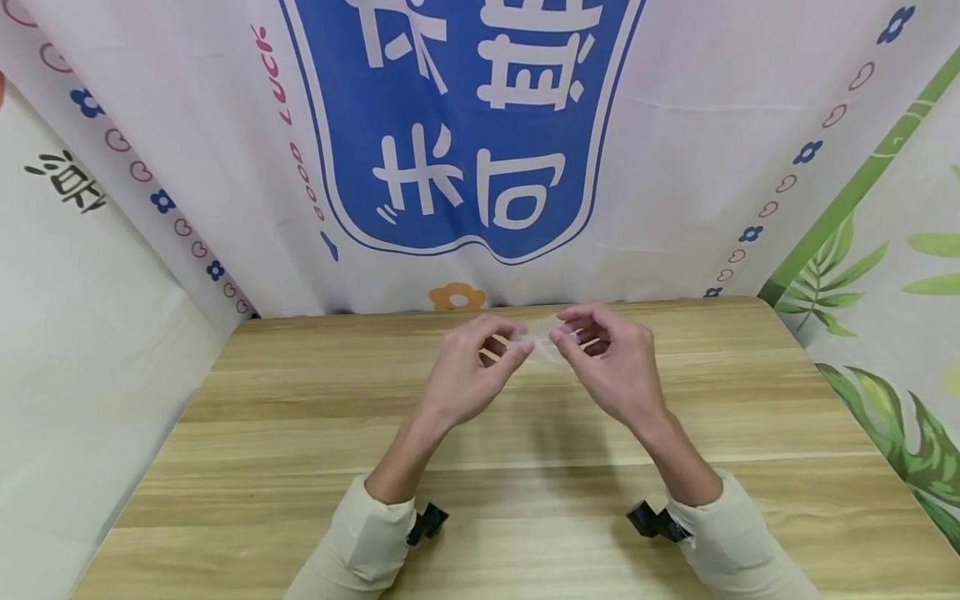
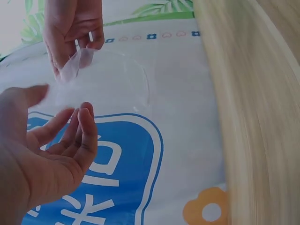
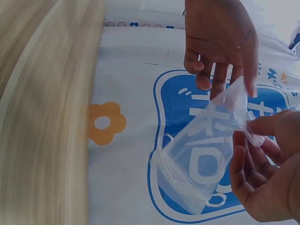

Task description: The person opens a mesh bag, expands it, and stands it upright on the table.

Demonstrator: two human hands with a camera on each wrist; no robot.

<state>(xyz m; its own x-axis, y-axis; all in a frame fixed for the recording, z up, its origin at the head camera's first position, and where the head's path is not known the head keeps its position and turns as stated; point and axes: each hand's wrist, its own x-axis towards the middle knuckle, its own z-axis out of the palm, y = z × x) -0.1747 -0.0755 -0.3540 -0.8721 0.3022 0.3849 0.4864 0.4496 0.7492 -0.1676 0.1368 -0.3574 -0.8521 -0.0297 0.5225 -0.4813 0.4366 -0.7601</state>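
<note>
A small sheer white mesh drawstring pouch (image 3: 194,140) hangs between the two hands, with thin cord loops at its lower end in the right wrist view. My right hand (image 1: 618,367) pinches one corner of it between thumb and fingers. Beside the pouch is my left hand (image 1: 465,371); in the left wrist view its thumb stands apart from the bent fingers (image 2: 86,124), and the clear film-like mesh shows just beyond them. Whether the left fingertips touch the mesh is hard to tell. Both hands are held above the far part of the table.
A wood-grain table (image 1: 262,467) spreads beneath the arms. Behind it hangs a white curtain (image 1: 675,167) with a blue printed panel, and printed cloth also borders the left and right sides. Each sleeve has a black mount (image 1: 427,523) at the wrist.
</note>
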